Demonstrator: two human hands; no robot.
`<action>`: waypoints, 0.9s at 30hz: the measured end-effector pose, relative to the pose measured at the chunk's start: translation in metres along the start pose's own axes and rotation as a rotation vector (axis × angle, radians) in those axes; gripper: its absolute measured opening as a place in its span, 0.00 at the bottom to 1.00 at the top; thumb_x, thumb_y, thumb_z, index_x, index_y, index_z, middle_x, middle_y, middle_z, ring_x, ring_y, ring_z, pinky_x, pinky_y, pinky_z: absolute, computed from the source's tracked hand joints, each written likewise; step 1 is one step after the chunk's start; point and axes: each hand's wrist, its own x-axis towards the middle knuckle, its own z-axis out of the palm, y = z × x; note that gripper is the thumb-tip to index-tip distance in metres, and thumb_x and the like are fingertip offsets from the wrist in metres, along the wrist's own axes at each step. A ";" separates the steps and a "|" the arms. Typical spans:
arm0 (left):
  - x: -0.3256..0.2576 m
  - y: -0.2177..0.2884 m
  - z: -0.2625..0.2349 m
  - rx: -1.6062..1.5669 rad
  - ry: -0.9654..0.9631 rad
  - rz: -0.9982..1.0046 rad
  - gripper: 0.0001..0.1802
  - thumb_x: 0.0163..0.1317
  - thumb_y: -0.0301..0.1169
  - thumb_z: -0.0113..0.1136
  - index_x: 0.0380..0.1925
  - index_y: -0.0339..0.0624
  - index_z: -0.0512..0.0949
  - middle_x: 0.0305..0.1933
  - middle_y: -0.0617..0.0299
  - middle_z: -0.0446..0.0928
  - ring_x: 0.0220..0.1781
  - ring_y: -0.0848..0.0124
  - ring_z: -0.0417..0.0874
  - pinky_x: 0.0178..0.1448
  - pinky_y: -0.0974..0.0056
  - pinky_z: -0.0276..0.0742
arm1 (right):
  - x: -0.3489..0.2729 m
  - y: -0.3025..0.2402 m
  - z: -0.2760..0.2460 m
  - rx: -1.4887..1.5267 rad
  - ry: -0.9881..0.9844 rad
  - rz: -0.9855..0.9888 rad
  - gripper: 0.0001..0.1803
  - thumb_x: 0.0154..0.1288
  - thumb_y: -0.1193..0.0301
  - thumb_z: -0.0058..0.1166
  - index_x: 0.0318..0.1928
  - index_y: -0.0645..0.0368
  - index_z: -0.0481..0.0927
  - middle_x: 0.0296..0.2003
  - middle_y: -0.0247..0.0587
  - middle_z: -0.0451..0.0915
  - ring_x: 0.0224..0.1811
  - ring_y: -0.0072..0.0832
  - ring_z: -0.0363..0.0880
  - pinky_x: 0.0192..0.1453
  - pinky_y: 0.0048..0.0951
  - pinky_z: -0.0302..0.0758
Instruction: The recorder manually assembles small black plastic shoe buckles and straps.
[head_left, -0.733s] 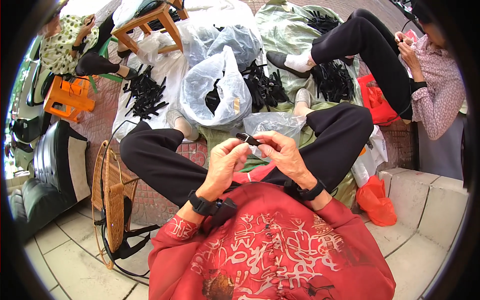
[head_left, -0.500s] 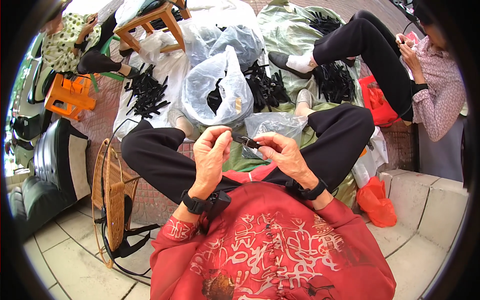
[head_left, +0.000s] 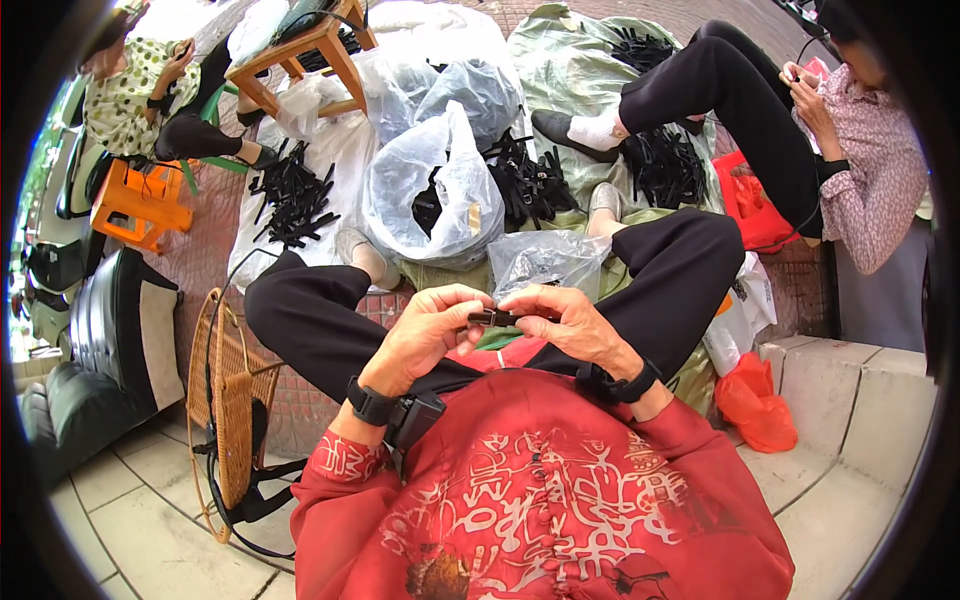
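Between my two hands, above my lap, is a short black strap with a small metal buckle (head_left: 492, 317). My left hand (head_left: 437, 328) pinches its left end between thumb and fingers. My right hand (head_left: 568, 325) grips the right end, its thumb along the near side. The fingertips of both hands nearly meet over the buckle and cover part of the strap. Just beyond my hands lies a clear plastic bag (head_left: 545, 258) with small shiny pieces in it. Farther off stands a large open plastic bag (head_left: 385, 205) with black straps inside.
Heaps of black straps (head_left: 293, 195) lie on white and green sheets. Two people sit nearby, handling small things: one in a dotted top (head_left: 125, 100), one in a patterned shirt (head_left: 870, 150). Around me are a wicker chair (head_left: 235, 420), an orange stool (head_left: 140, 205) and a red bag (head_left: 755, 405).
My hands have come closer together and lower, toward my lap. The strap, tilted and more exposed before, now lies nearly level with my fingers closed in around its buckle.
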 end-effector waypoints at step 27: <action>-0.021 -0.007 0.024 0.026 -0.228 -0.248 0.06 0.52 0.20 0.54 0.31 0.34 0.71 0.27 0.60 0.74 0.24 0.74 0.77 0.27 0.73 0.74 | -0.004 -0.026 -0.020 -0.249 -0.455 0.063 0.06 0.53 0.75 0.51 0.33 0.61 0.74 0.22 0.34 0.74 0.24 0.18 0.70 0.29 0.20 0.67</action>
